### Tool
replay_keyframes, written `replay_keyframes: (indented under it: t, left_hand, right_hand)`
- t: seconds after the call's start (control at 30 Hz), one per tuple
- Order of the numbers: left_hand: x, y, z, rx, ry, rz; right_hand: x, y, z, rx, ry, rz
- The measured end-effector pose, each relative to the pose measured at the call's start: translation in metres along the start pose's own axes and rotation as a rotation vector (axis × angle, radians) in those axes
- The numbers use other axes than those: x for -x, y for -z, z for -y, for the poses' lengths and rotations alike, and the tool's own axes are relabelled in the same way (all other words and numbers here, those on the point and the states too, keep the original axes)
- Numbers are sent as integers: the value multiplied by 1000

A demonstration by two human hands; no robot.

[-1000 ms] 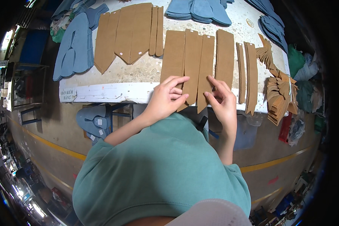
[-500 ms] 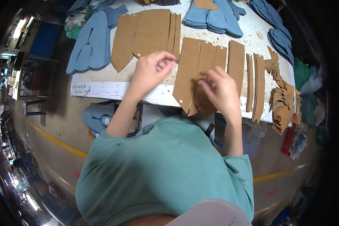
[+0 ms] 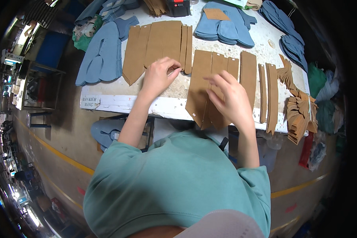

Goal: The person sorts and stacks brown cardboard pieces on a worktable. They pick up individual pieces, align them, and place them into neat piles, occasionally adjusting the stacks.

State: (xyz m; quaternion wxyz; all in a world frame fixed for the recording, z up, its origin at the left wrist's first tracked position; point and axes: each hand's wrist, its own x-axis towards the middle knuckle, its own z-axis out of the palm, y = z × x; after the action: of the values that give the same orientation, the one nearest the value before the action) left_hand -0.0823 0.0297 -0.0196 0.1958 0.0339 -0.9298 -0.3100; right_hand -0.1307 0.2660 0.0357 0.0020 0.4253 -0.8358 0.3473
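My left hand is at the lower edge of the left group of brown pieces, which are flat, pointed panels with narrow strips at their right. Its fingers are curled, thumb and fingertips together beside the strips' lower ends; what they may pinch is too small to make out. Over the middle group of brown panels hovers my right hand, thumb and fingers apart, with nothing visible in it. Small white labels mark the corners of several panels. My right hand hides part of this group.
Blue cut pieces lie stacked at the left, far middle and far right. Right of my hand are a brown panel stack, narrow strips and a tied brown bundle. The white table edge runs before me.
The table appears lower in the picture. My left hand's fingertips have come down to the strips' lower ends. My right hand has shifted slightly up the middle panels, its fingers more spread.
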Motion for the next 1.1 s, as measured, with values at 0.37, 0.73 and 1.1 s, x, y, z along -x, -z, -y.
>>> replay_keyframes:
  t: [0.37, 0.73, 1.1]
  left_hand:
    - [-2, -4, -3, 137, 36, -125]
    - [-4, -4, -5, 180, 45, -166]
    - [34, 13, -58, 257, -121, 229]
  right_hand:
    - [-56, -77, -30, 162, 10, -72]
    - [-56, -75, -32, 70, 60, -168]
    - [12, 1, 0, 118, 79, -96]
